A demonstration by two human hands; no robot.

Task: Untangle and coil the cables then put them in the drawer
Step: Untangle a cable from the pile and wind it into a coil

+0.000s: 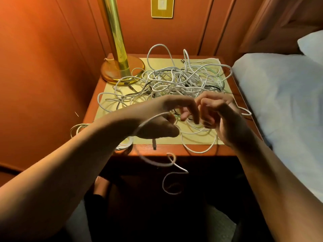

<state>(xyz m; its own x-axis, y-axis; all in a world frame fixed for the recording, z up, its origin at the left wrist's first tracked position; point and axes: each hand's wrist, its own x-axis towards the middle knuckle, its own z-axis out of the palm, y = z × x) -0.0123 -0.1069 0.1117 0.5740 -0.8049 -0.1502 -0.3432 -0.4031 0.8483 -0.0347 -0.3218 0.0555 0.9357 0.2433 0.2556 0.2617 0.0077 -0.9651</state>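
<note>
Near the tabletop's (225, 151) front edge, both hands, left (167, 117) and right (222, 116), pinch one white cable (197, 151) with curled fingers, teasing it from the tangle (174, 81) (untangling step); next, pull its dangling end free.

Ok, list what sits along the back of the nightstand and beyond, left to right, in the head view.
Lamp base → cable tangle → bed. The wall switch hangs above, between lamp and tangle's middle.
</note>
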